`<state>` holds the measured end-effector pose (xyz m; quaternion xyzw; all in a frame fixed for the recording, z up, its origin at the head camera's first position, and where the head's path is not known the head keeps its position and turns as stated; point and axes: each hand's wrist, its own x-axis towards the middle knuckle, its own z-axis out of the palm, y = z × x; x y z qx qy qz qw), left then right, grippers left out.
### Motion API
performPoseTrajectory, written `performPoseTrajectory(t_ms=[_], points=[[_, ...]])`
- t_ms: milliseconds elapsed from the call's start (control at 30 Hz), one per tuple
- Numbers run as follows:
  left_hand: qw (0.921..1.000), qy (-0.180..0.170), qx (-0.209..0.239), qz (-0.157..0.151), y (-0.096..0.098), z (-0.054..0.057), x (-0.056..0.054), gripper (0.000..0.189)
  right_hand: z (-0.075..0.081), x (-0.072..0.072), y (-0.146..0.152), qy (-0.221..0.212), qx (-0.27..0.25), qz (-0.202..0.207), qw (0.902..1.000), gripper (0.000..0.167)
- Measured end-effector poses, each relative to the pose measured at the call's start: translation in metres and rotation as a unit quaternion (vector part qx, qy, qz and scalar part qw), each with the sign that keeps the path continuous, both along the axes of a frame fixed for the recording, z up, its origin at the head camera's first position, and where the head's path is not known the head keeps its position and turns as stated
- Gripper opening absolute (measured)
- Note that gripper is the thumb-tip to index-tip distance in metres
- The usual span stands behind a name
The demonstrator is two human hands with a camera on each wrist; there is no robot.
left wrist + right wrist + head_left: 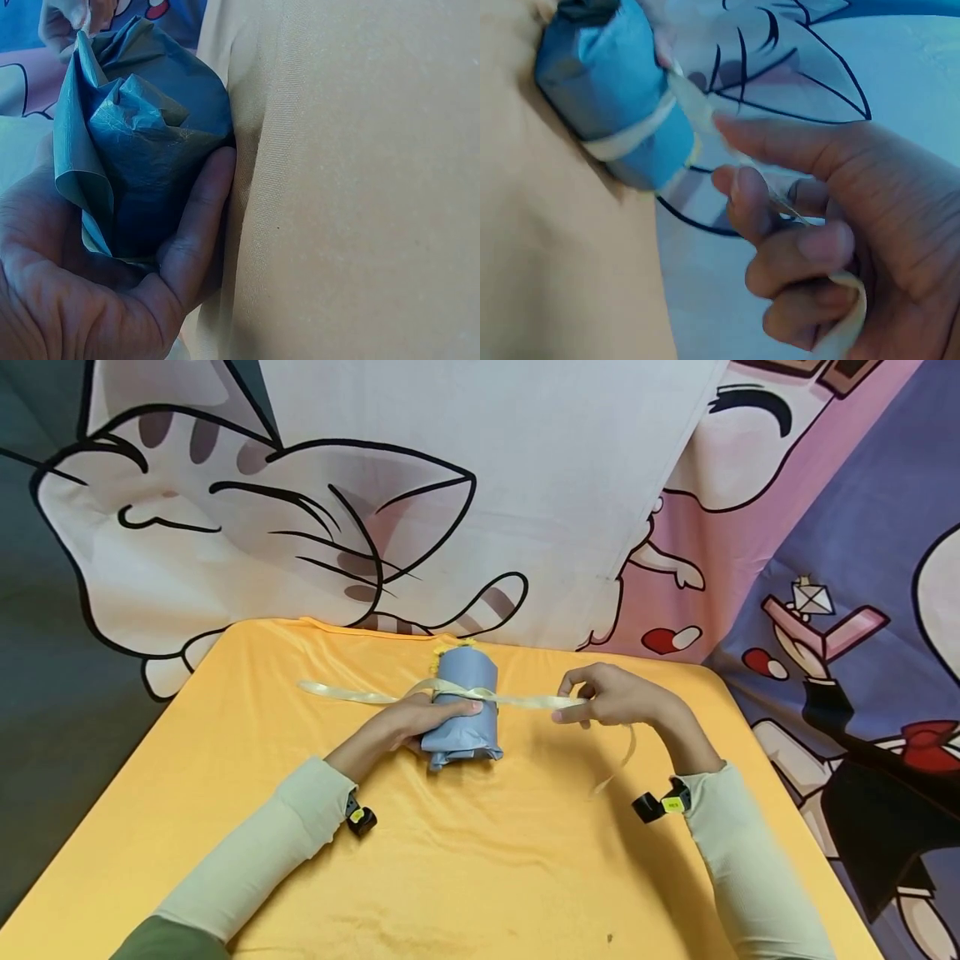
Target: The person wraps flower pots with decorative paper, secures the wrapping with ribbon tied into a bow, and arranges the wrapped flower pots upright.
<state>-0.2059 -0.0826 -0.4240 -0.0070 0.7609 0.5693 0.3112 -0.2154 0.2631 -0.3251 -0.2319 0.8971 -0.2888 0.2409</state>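
Observation:
A cylinder wrapped in blue paper [467, 668] lies on the yellow cloth, its crumpled, folded end toward me. My left hand [414, 718] grips it from the left, with the thumb pressed on top by the ribbon. In the left wrist view, the fingers curl round the bunched paper end [142, 142]. A pale yellow ribbon [528, 701] circles the cylinder, and one loose tail reaches out to the left. To the right, the ribbon runs taut to my right hand [613, 695], which pinches it. The ribbon's end [847, 322] hangs below those fingers.
Yellow cloth [480, 868] covers the table. Behind it hangs a pale backdrop [570, 485] with a cartoon cat, and a purple printed one [847, 568] stands at the right. Small yellow trim [435, 662] shows at the cylinder's far end.

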Motion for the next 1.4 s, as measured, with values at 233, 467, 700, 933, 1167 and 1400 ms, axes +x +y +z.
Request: performPoseTrajectory(t_ms=[233,467,700,933,1167,1400], points=[[0.9999,-0.010,-0.009,0.003,-0.001,0.000,-0.001,0.100,-0.015,-0.016,0.020,0.073,0.095,-0.004,0.9928,0.031],[1.0000,-0.005,0.005,0.001,-0.001,0.000,-0.001,0.096,-0.056,0.006,-0.014,0.120,0.089,-0.054,0.9873,0.074],[0.9999,-0.011,-0.003,0.009,-0.001,-0.001,-0.002,0.101,-0.075,0.028,-0.070,0.114,-0.099,-0.158,0.9758,0.042],[0.9998,-0.004,-0.018,0.001,-0.002,-0.003,-0.002,0.102,-0.086,0.030,-0.092,0.077,-0.135,-0.147,0.9768,0.083],[0.9997,-0.005,-0.023,-0.001,-0.003,-0.001,-0.002,0.105,-0.093,0.024,-0.100,0.013,-0.136,-0.183,0.9735,0.103],[0.9997,-0.006,-0.021,0.005,-0.003,-0.001,-0.001,0.105,-0.098,0.020,-0.106,0.013,-0.158,-0.182,0.9704,0.108]])
